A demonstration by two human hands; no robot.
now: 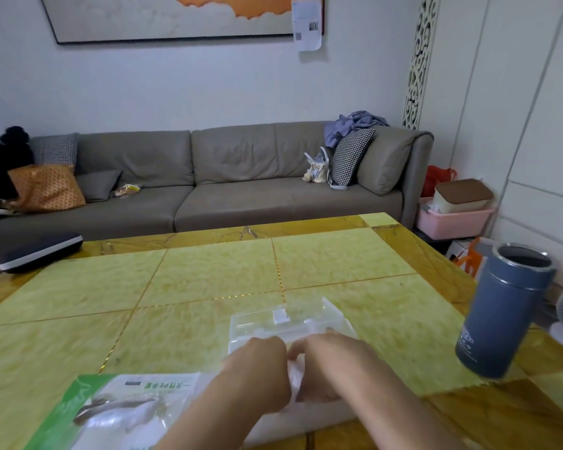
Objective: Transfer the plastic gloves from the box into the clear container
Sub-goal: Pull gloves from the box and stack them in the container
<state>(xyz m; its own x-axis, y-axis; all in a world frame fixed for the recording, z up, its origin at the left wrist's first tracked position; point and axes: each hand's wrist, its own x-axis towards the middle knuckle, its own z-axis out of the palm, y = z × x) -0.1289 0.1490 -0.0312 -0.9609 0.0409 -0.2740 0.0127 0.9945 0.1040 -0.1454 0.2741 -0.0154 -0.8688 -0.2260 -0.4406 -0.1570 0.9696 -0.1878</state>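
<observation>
Both your hands, left hand (257, 368) and right hand (325, 365), pinch the white plastic gloves (294, 376) together, bunched small to fit the clear plastic container (286, 319) just beyond.

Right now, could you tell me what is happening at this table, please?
A person is working at the yellow table. Both the left hand and the right hand are bunched around a wad of thin plastic gloves, right at the near edge of the clear container. The green and white glove package lies to the left, and a grey flask stands to the right.
</observation>
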